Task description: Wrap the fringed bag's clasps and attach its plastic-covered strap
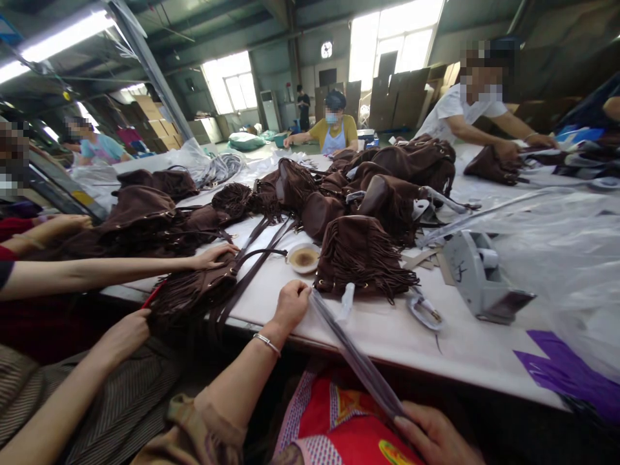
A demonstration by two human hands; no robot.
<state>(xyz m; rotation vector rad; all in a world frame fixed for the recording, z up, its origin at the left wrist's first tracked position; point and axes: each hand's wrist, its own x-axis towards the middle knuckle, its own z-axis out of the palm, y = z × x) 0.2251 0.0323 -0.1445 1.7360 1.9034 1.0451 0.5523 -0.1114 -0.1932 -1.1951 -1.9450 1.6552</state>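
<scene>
My left hand (290, 303), with a bracelet on its wrist, rests on the near edge of the white table (387, 329), its fingers pinched on the upper end of a long dark strap in a clear plastic sleeve (353, 355). The strap runs diagonally down to my right hand (433, 436), which is closed around its lower end over my lap. A brown fringed suede bag (363, 255) lies just beyond my left hand. A second fringed bag (194, 287) with long straps lies to the left, where a co-worker's hands (213, 257) touch it.
Several brown fringed bags (387, 174) are piled across the table's middle. A small round dish (303, 258), a grey tape dispenser (479, 278), a purple sheet (562, 371) and clear plastic bags (557, 239) lie nearby. Other people work around the table.
</scene>
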